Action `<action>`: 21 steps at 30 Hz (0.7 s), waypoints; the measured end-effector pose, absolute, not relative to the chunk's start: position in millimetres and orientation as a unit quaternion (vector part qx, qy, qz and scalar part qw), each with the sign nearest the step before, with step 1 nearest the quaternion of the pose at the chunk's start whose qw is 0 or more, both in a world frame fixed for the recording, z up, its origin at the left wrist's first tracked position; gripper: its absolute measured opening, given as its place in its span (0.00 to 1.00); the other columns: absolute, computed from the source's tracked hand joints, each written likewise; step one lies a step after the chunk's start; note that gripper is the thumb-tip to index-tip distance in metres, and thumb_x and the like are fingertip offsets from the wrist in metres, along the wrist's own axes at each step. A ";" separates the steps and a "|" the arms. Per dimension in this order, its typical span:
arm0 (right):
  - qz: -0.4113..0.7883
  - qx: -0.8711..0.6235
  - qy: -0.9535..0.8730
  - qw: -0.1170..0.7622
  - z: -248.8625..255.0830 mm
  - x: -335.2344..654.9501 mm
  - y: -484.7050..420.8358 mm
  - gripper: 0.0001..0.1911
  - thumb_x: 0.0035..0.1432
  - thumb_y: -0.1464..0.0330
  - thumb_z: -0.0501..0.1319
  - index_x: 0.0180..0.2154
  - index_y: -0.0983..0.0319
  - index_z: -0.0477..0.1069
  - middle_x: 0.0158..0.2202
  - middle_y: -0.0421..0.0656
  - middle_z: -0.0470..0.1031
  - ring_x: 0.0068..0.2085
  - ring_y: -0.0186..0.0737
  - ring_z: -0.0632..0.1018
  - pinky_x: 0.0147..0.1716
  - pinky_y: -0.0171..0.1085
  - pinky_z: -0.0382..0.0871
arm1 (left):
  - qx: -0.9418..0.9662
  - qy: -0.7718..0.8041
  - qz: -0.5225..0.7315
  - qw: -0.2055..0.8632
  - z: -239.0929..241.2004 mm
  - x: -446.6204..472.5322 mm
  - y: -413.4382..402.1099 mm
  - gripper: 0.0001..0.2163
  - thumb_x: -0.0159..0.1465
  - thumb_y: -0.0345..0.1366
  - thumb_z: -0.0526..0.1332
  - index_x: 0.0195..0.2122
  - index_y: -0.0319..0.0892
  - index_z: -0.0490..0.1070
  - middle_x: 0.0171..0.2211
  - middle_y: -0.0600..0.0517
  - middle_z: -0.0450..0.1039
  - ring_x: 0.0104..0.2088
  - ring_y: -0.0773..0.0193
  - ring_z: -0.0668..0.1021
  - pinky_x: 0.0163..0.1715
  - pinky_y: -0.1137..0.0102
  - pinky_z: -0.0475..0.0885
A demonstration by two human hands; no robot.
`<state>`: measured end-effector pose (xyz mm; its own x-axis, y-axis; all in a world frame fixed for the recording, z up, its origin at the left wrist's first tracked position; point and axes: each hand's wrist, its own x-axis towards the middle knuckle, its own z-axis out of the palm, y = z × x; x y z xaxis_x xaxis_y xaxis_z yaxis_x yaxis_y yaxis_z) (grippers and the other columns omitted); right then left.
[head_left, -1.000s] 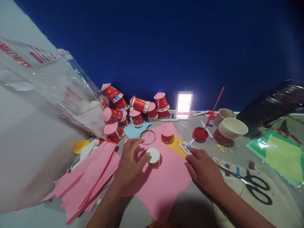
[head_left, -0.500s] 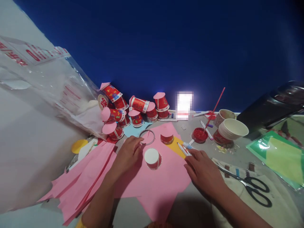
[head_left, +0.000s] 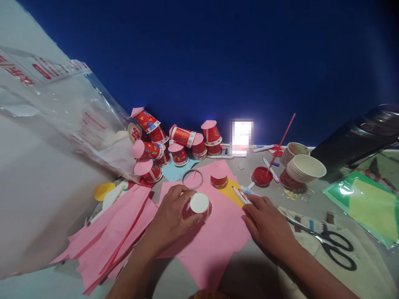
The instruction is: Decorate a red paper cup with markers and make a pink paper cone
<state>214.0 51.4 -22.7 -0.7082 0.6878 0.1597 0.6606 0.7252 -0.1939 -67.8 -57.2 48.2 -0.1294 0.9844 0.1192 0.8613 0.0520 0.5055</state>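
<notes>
My left hand (head_left: 172,217) grips a small red paper cup (head_left: 201,205) that stands upside down, white base up, on a pink paper sheet (head_left: 212,241). My right hand (head_left: 267,224) rests flat on the right edge of that sheet, fingers apart, its fingertips by some marker pens (head_left: 242,194). Just beyond the cup lie a thin ring (head_left: 192,179) and another red cup with a pink paper cap (head_left: 219,177) on yellow paper.
Several pink-capped red cups (head_left: 174,143) are piled at the back beside a clear plastic bag (head_left: 71,112). A stack of paper cups (head_left: 301,170), a red paint dish (head_left: 262,176), scissors (head_left: 330,243) and green sheets (head_left: 364,203) lie right. More pink paper (head_left: 109,236) lies left.
My left hand let go of the upturned cup, drew back toward the ring, then returned and closed on the cup again. My right hand stayed in place.
</notes>
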 end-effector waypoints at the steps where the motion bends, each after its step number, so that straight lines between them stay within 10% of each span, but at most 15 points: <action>1: 0.062 -0.366 -0.922 0.110 -22.5 213.9 51.3 0.04 0.68 0.68 0.63 0.40 0.59 0.78 0.55 0.53 0.77 0.50 0.56 0.74 0.47 0.52 0.73 | 0.646 0.712 0.245 0.128 49.6 -69.4 -56.9 0.21 0.61 0.42 0.71 0.56 0.47 0.75 0.52 0.46 0.72 0.57 0.48 0.74 0.60 0.52 0.73; 8: 0.070 -0.374 -0.919 0.102 -18.3 211.1 49.4 0.03 0.67 0.69 0.64 0.41 0.60 0.78 0.57 0.54 0.77 0.51 0.57 0.74 0.48 0.51 0.74 | 0.512 0.768 0.383 -0.039 66.6 -94.2 -25.8 0.22 0.62 0.48 0.69 0.55 0.47 0.75 0.48 0.47 0.69 0.50 0.50 0.77 0.54 0.54 0.75; 21: 0.101 -0.386 -0.914 0.071 -5.9 209.8 51.0 0.06 0.69 0.68 0.63 0.43 0.61 0.79 0.59 0.54 0.75 0.53 0.56 0.73 0.52 0.51 0.71 | 0.553 0.770 0.318 -0.016 34.3 -94.1 49.4 0.30 0.62 0.45 0.69 0.63 0.41 0.67 0.54 0.39 0.70 0.59 0.42 0.72 0.60 0.50 0.69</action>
<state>209.8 51.0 -5.9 -0.6918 0.7202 0.0524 0.6916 0.6817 -0.2388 -94.1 49.4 34.3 -0.3875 0.8417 0.3760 0.8619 0.1861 0.4717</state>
